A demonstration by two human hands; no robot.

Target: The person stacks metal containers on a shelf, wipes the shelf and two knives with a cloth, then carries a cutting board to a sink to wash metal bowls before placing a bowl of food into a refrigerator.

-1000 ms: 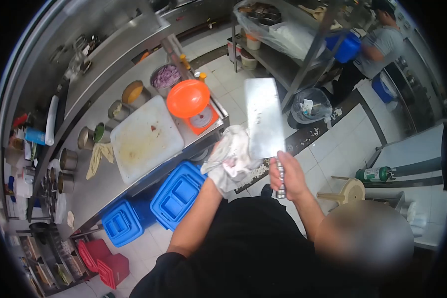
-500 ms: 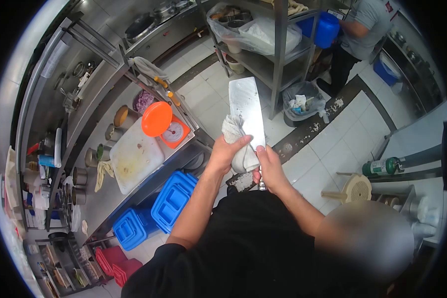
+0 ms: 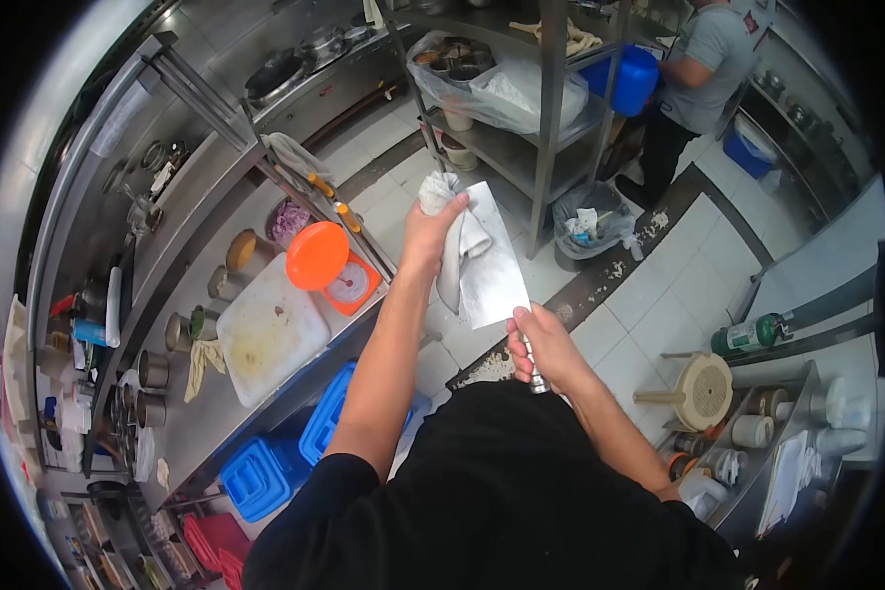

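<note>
A broad metal cleaver (image 3: 495, 270) is in front of my body, its blade pointing away from me. My right hand (image 3: 548, 346) is wrapped round its handle, with the thumb near the base of the blade. My left hand (image 3: 431, 231) grips a whitish cloth (image 3: 467, 236) at the blade's far left edge. Part of the cloth lies over the blade and a loose end hangs down beside it. The fingers of my left hand are mostly hidden behind the cloth.
On the steel counter (image 3: 192, 413) at left lie a stained white cutting board (image 3: 272, 334), an orange scale (image 3: 349, 283) and several metal pots. Blue bins (image 3: 258, 479) stand below. A steel rack (image 3: 551, 128) and a lined trash bin (image 3: 592, 231) are ahead; a person (image 3: 703, 74) stands beyond. A stool (image 3: 703, 391) is at right.
My left hand and the cloth have moved away from me, from near the handle to the blade's far end. The cleaver has come slightly closer to my body, and its handle now shows.
</note>
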